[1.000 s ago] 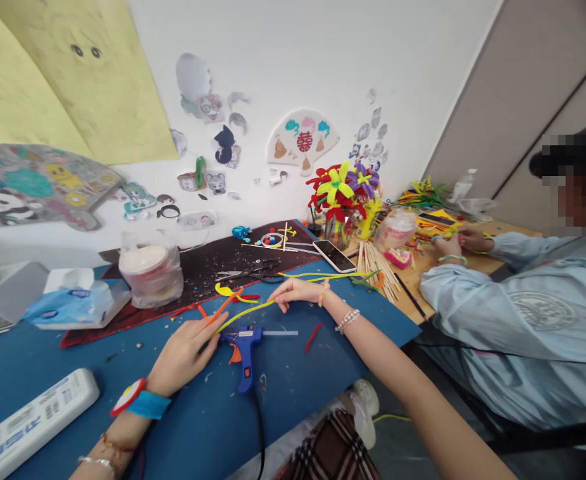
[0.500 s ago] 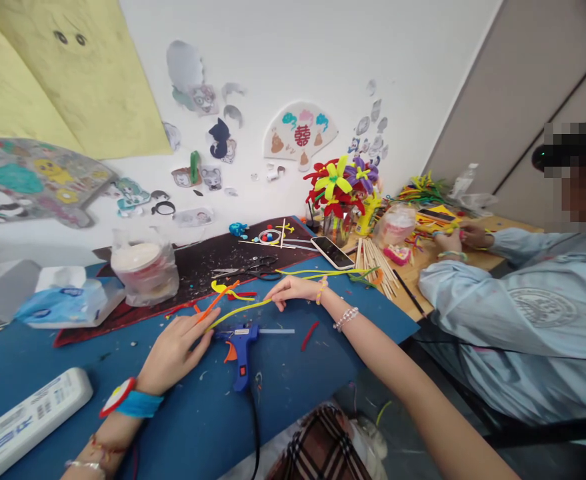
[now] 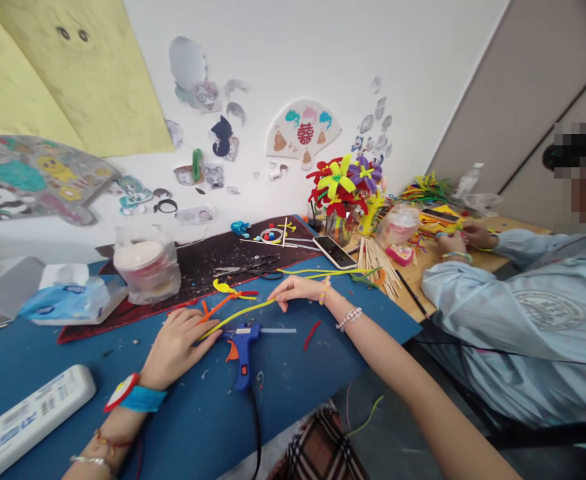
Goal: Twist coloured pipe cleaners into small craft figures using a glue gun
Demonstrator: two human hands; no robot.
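A yellow pipe cleaner stretches between my hands, just above the glue gun. My right hand pinches its far end between thumb and fingertips. The other end runs into the gap between thumb and forefinger of my left hand. That hand is spread low over the blue mat, its fingers apart. Beside its fingertips lies an orange pipe cleaner, near a curled yellow piece and a red piece. The blue glue gun, with a clear glue stick in its back, lies on its side below.
Black scissors and a phone lie behind my hands. Wooden sticks and a vase of pipe-cleaner flowers stand to the right. A power strip lies left. A co-worker's hands work at the right table.
My left hand has lowered and spread its fingers, and the orange pipe cleaner has dropped flatter toward the mat. My right hand still pinches the yellow one. The view has shifted slightly.
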